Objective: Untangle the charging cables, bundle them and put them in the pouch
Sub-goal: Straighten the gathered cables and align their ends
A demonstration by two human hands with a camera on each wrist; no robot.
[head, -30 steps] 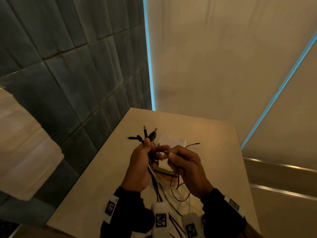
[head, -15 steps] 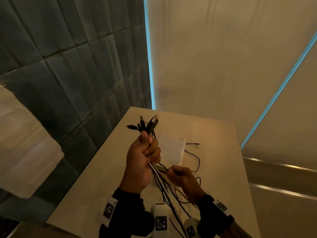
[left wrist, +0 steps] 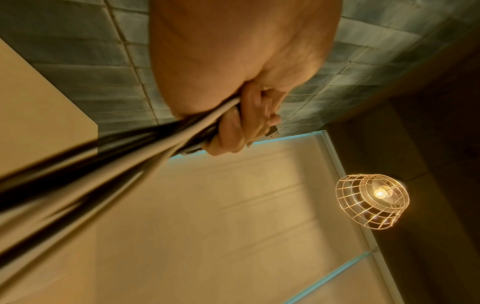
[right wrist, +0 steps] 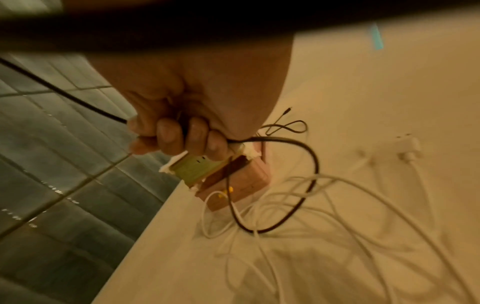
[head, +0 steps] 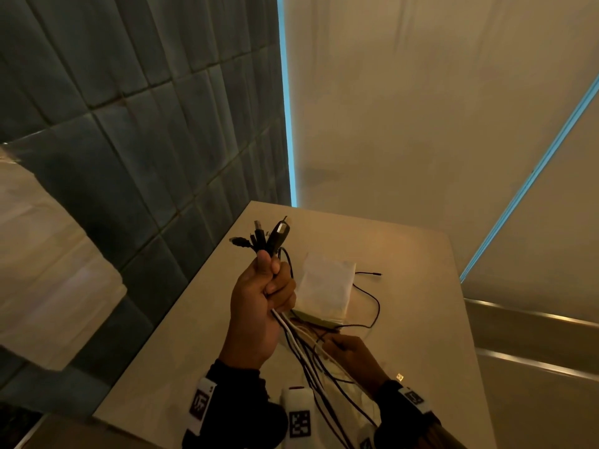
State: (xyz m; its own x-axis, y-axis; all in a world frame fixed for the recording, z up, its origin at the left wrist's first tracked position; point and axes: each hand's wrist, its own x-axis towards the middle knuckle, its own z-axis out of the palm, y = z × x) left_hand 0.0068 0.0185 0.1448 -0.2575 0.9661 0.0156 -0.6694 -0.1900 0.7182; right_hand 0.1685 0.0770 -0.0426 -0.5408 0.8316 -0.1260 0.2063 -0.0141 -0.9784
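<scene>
My left hand [head: 262,306] is raised above the table and grips a bunch of black and white charging cables [head: 304,338] just below their plugs [head: 275,238], which stick up out of the fist. In the left wrist view its curled fingers [left wrist: 233,123] wrap the cables [left wrist: 103,164]. Lower and nearer, my right hand [head: 353,354] grips the same strands. The right wrist view shows its fingers [right wrist: 182,127] curled round a black cable [right wrist: 309,164]. A pale pouch [head: 327,283] lies on the table behind the hands, and its green-edged end [right wrist: 197,166] is just under the right fingers.
The beige table [head: 405,254] stands against a dark tiled wall [head: 146,157] on the left. A thin black cable end [head: 372,299] trails right of the pouch. Loose white cables [right wrist: 337,205] and a white plug [right wrist: 407,146] lie on the tabletop. A wire lamp [left wrist: 371,201] hangs overhead.
My left hand has lifted the plug ends higher. My right hand has slid down the cables toward the near edge, stretching the strands between the hands.
</scene>
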